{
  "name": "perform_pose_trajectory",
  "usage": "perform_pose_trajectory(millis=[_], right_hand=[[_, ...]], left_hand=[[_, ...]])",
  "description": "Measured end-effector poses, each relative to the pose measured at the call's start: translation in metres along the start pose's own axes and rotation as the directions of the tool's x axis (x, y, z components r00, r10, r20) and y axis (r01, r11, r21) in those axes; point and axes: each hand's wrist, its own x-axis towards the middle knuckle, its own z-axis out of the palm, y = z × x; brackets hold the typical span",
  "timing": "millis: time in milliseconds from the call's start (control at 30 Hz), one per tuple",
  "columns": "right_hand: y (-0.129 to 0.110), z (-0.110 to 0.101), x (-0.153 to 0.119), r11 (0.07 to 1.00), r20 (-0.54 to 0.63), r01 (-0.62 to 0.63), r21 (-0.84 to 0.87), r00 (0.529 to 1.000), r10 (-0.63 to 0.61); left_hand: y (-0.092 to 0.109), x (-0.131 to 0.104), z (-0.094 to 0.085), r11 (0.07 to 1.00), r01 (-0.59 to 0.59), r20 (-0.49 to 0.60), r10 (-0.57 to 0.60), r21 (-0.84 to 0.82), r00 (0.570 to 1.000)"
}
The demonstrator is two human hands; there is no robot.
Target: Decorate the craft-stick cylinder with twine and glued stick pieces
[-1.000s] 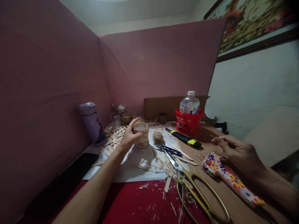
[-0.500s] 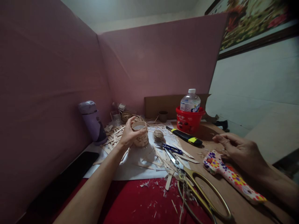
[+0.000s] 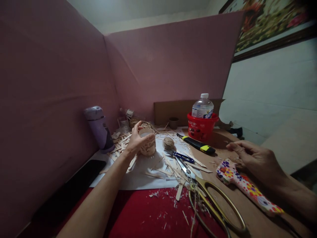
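Note:
My left hand [image 3: 135, 141] grips a small round cup [image 3: 149, 147] covered in pale wood pieces, the thumb across its near side and the fingers at its far rim. The cup stands upright over the white paper [image 3: 146, 180]. On the right, my right hand [image 3: 259, 162] hovers above a flower-patterned glue gun [image 3: 250, 190] with a dark cord. Its thumb and fingertips are pinched together; whatever may be between them is too small to make out. A ball of twine [image 3: 168, 143] lies just right of the cup.
Gold-handled scissors [image 3: 220, 198], blue-handled scissors [image 3: 183, 156] and a black-yellow utility knife [image 3: 198, 144] lie right of centre. Wood sticks [image 3: 122, 143] are scattered about. A red bucket [image 3: 201, 127] holds a plastic bottle [image 3: 203, 107]. A purple flask [image 3: 99, 129] and black phone [image 3: 86, 172] are left.
The cup has turned slightly in my left hand, showing a paler, smoother side. My right hand stays pinched in nearly the same place. The view has shifted a little.

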Motion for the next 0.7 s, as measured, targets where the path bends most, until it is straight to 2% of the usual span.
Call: perform_pose_trajectory(millis=[200,300,433,600,700], right_hand=[[-0.003,-0.001,-0.003,0.993,0.033,-0.092,0.079,0.995,0.090],[-0.003,-0.001,-0.003,0.994,0.027,-0.083,0.064,0.996,0.082],[-0.007,-0.001,-0.002,0.997,0.030,-0.051,0.062,0.998,0.049],[-0.013,0.000,-0.002,0.998,-0.010,-0.019,0.060,1.000,0.020],[-0.012,0.001,-0.002,0.999,-0.038,0.027,0.028,0.999,-0.026]], left_hand=[[0.005,-0.002,-0.003,0.997,0.057,0.134,-0.050,-0.051,0.990],[0.004,-0.002,-0.002,0.997,0.074,0.110,-0.071,-0.029,0.991],[0.003,0.001,-0.005,0.999,0.044,0.053,-0.043,-0.014,0.998],[0.007,0.003,-0.009,0.998,0.045,0.130,-0.039,-0.049,0.991],[0.006,0.004,-0.008,0.999,0.040,0.063,-0.039,-0.013,0.997]])
